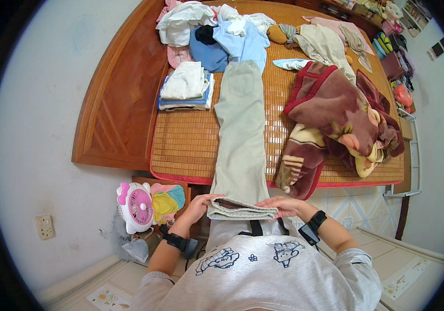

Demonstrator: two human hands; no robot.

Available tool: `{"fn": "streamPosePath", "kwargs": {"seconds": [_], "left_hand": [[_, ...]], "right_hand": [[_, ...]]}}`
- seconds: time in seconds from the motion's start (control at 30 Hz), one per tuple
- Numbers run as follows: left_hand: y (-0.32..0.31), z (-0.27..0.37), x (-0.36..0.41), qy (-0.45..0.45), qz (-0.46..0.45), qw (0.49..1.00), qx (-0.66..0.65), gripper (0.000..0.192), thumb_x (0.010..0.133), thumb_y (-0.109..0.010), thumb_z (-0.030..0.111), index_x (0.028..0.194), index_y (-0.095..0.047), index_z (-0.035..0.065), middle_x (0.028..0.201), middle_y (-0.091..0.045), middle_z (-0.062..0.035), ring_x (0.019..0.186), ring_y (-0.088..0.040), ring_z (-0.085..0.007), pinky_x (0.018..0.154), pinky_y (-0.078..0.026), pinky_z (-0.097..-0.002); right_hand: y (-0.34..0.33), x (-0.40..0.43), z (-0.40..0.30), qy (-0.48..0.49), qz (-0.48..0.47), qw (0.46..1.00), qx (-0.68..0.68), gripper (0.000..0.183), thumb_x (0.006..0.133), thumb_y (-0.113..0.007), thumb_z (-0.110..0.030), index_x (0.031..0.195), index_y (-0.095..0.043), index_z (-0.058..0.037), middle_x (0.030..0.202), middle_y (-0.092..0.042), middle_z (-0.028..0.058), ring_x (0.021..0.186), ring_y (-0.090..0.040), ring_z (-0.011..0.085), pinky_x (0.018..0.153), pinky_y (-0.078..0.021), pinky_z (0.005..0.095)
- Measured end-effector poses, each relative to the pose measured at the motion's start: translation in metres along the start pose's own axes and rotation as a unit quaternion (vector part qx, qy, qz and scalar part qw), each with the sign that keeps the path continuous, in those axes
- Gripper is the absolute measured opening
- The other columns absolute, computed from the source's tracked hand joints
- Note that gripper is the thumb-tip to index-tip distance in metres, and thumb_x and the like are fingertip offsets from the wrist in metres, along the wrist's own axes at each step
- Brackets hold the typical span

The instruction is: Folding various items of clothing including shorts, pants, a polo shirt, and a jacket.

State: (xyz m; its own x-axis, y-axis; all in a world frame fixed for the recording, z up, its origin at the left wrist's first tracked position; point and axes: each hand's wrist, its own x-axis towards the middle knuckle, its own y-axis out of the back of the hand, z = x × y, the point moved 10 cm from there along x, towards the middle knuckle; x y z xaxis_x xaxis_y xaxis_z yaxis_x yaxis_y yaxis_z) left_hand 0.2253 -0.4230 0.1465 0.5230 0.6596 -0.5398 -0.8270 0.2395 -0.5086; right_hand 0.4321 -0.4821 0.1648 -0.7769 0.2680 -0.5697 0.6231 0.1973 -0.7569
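A pair of pale grey-green trousers (241, 128) lies lengthwise on the bamboo mat of the bed, folded in half along the legs, a back pocket facing up near the far end. Its leg hems hang past the bed's red edge towards my body. On the left side of the hems, my left hand (197, 208) pinches the cloth. My right hand (282, 206) grips the opposite side, fingers over the upper layer. Between them the hem opening gapes slightly and shows a dark inside.
A stack of folded clothes (185, 85) sits left of the trousers, before loose garments (210, 35). To the right lies a crumpled maroon blanket (334, 112), near a stuffed toy (278, 34). A pink-and-white fan (138, 206) stands by the bed's near left corner, below the wooden headboard (125, 93).
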Motion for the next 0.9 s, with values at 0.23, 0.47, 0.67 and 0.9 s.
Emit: {"fn": "streamPosePath", "kwargs": {"seconds": [0.23, 0.47, 0.67, 0.9], "left_hand": [[-0.027, -0.012, -0.025, 0.094, -0.169, 0.963, 0.188, 0.043, 0.068, -0.066, -0.006, 0.109, -0.053, -0.0017, 0.106, -0.057, -0.004, 0.096, -0.053, -0.0127, 0.085, -0.043, -0.0284], [-0.031, 0.046, 0.005, 0.08, -0.162, 0.959, 0.219, 0.026, 0.08, -0.053, 0.0, 0.106, -0.052, 0.0005, 0.092, -0.06, -0.0091, 0.069, -0.063, -0.019, 0.051, -0.051, -0.0262], [-0.001, 0.113, 0.076, 0.012, -0.083, 0.956, 0.283, 0.018, 0.08, -0.052, 0.001, 0.098, -0.055, 0.0004, 0.078, -0.059, -0.0039, 0.062, -0.059, -0.0106, 0.047, -0.045, -0.0236], [-0.015, 0.255, 0.177, -0.227, -0.001, 0.939, 0.258, 0.029, 0.078, -0.058, 0.003, 0.106, -0.057, 0.0004, 0.102, -0.058, -0.0038, 0.094, -0.051, -0.0113, 0.083, -0.042, -0.0265]], "right_hand": [[-0.017, -0.023, 0.018, -0.04, -0.156, 0.982, 0.095, 0.057, 0.081, -0.059, -0.014, 0.127, -0.032, 0.0052, 0.115, -0.051, 0.0171, 0.102, -0.054, 0.0243, 0.088, -0.0453, 0.0303], [-0.028, -0.02, -0.054, 0.052, -0.044, 0.987, -0.147, 0.053, 0.073, -0.063, 0.003, 0.121, -0.041, -0.0044, 0.102, -0.058, 0.0101, 0.09, -0.058, 0.016, 0.076, -0.0496, 0.0274], [0.004, -0.014, -0.168, 0.129, 0.241, 0.913, -0.302, 0.023, 0.082, -0.05, -0.002, 0.105, -0.051, -0.0029, 0.078, -0.059, 0.0043, 0.062, -0.058, 0.0103, 0.049, -0.0466, 0.0225], [0.044, -0.026, -0.346, 0.454, 0.318, 0.622, -0.553, 0.027, 0.077, -0.057, -0.009, 0.103, -0.055, -0.002, 0.065, -0.056, 0.0015, 0.049, -0.052, 0.0084, 0.045, -0.0434, 0.0244]]}}
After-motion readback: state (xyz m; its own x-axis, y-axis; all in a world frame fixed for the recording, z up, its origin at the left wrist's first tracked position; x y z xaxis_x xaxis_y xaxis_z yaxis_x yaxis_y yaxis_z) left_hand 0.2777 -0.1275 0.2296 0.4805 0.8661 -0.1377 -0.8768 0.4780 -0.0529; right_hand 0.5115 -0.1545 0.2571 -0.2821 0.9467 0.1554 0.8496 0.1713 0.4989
